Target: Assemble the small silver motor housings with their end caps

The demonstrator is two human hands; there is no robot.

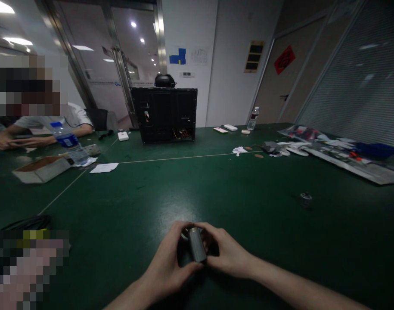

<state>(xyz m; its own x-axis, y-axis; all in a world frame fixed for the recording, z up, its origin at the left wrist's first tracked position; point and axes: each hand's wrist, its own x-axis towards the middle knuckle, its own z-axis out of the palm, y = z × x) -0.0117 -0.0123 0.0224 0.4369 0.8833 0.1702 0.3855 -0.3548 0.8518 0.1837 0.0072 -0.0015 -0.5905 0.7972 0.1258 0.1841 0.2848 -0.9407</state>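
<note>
Far left of the frame, another person's forearms were parked flat on the green table, just resting there by the look of it. A black cable was coiled at the lower left edge. An open cardboard box and a water bottle sat close to that person, probably so they were within easy reach. A sheet of paper lay a bit further right. Upper middle, a black computer case stood upright well back on the table, with its open side facing the camera and some wiring showing. Bottom centre was the main bit. The left hand had its fingers curled and clamped on the left side of a small grey metal piece, thumb underneath. The right hand pinched the other side, fingers closed around it too. The piece was held just above the table, right in front of the wearer. I'd guess the two-handed grip was to keep such a small thing steady. I couldn't tell what it was exactly. Further right there was a white cloth and a second bottle at the far edge. A tiny round part sat alone, well apart from the hands. A long flat panel covered in bits lay along the right side.
</note>
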